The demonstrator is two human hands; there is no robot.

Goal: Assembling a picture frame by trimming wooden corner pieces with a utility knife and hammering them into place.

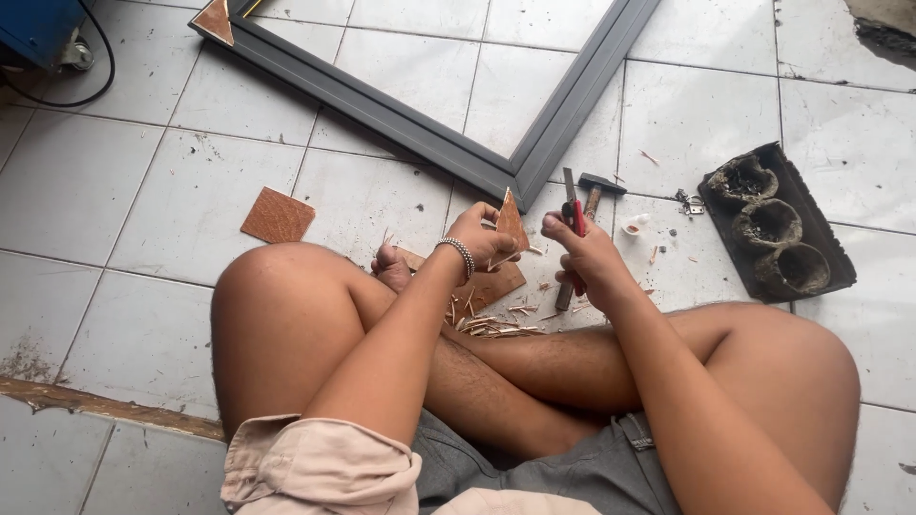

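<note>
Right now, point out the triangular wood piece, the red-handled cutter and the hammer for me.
triangular wood piece (pixel 511 219), head view, middle of its brown face, above the left hand.
red-handled cutter (pixel 573 215), head view, red handle above the right hand.
hammer (pixel 602 183), head view, dark head on the tiles.

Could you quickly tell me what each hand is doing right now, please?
Left hand: closed on a small triangular wood piece.
Right hand: closed around a red-handled cutter, blade pointing up.
</note>
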